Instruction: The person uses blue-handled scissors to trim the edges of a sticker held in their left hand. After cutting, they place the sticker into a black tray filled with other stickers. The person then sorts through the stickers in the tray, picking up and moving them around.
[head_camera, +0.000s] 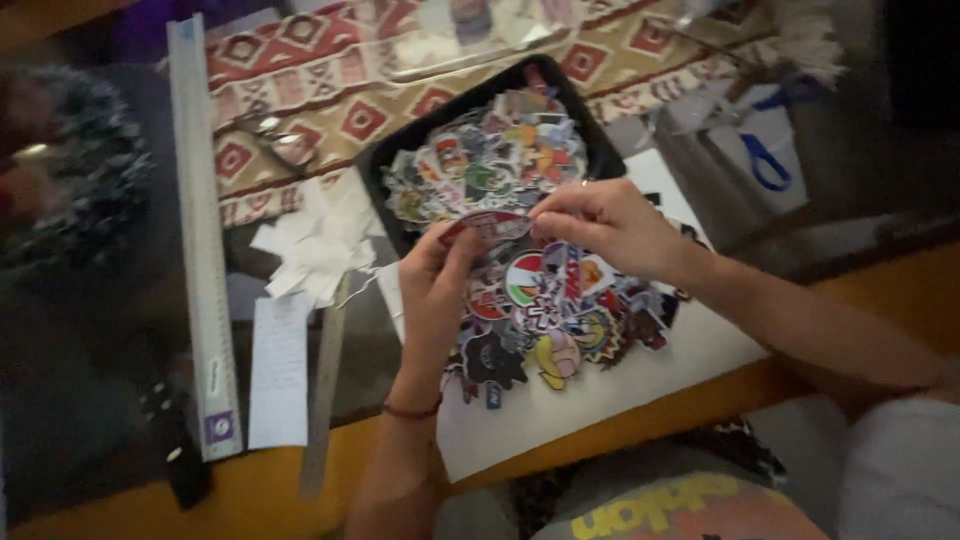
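A red-edged sticker (487, 226) is held up between the two hands, above the white sheet (560, 400) that carries a cluster of stickers already laid down. Its long axis runs roughly left to right, tilted slightly, so each hand takes one end. The left hand (435, 290) comes up from below with its fingers (455, 240) pinched on the left end; the right hand (605, 225) reaches in from the right with its fingers (548, 210) pinched on the right end or on its backing, which of the two the blur does not let me tell. Both hands are closed on the sticker, neither nearer than the other.

The laid cluster (555, 320) sits just below and near of the held sticker, between the hands. Farther off, touching the sheet's far edge, a black tray (590, 140) holds a loose heap of stickers (485, 160). Left of the tray lie white paper scraps (315, 245), then a long ruler (205, 250) running near to far along the worktop (280, 480). Blue-handled scissors (765, 155) lie far right.
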